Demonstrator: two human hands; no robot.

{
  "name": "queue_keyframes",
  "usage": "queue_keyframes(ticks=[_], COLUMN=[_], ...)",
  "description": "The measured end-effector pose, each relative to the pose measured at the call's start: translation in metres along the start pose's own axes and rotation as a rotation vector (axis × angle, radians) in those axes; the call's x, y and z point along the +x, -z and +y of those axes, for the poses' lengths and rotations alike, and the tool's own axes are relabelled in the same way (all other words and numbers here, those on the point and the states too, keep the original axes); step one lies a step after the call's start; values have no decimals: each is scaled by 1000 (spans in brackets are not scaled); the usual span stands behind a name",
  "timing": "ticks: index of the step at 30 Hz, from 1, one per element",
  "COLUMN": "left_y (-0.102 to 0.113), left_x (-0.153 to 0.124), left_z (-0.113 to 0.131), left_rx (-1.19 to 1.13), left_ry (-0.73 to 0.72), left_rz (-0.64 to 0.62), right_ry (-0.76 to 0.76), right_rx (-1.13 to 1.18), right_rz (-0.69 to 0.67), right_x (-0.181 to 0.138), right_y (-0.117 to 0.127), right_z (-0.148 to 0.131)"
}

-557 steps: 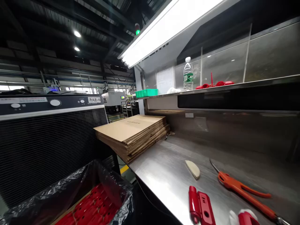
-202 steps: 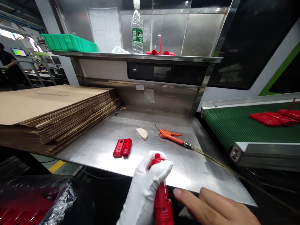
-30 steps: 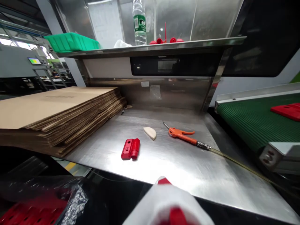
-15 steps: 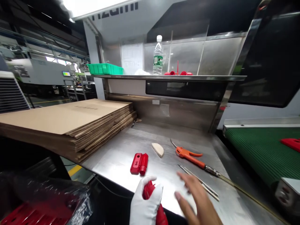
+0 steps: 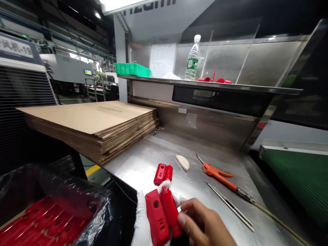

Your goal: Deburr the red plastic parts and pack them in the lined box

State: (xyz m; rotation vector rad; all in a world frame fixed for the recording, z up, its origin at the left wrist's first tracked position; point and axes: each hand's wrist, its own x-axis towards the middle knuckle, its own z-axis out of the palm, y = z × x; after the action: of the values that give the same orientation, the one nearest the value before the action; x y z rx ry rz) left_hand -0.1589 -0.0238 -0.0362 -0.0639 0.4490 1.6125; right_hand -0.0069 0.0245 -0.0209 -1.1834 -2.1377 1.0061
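My left hand (image 5: 143,223), in a white glove, holds a red plastic part (image 5: 161,213) low at the front of the steel table (image 5: 143,160). My bare right hand (image 5: 205,225) rests its fingers against the same part from the right. A second, like red plastic part (image 5: 163,174) lies on the table just beyond them. A metal pair of tweezers (image 5: 229,206) lies to the right of my right hand.
An orange-handled air blow gun (image 5: 217,174) and a pale half-round piece (image 5: 182,162) lie mid-table. A stack of flat cardboard (image 5: 97,123) fills the left. A bag-lined box of red parts (image 5: 38,222) sits lower left. A green conveyor (image 5: 297,174) runs right. The shelf holds a bottle (image 5: 192,58).
My view has swung left. My right hand, which hovered near the tweezers, came back onto the red part, and the part now shows its full face.
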Motion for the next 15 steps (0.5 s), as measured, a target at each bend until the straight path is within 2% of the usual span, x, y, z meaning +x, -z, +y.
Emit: queue_keyframes(ticks=[2,4,7,9,12,15], left_y=[8,14,17,16,15,14], left_x=[3,2,-4,-8,-13,-12], left_z=[3,5,8,12,16,16], left_rx=[21,107,224,270,345,407], left_ry=[-75,-121,-97,-57,-53,-82], left_rz=[-130,-322,-536,-574,-545,-488], right_ry=[-91,-162,-294,-321,-266,-201], right_rx=[-279,-435,-574,-626,-674,-635], right_rz=[152,282,236,186,162,178], right_x=[32,76,138,158,148,102], right_y=[19,34,39,29,15,13], right_z=[1,4,11,15,19,21])
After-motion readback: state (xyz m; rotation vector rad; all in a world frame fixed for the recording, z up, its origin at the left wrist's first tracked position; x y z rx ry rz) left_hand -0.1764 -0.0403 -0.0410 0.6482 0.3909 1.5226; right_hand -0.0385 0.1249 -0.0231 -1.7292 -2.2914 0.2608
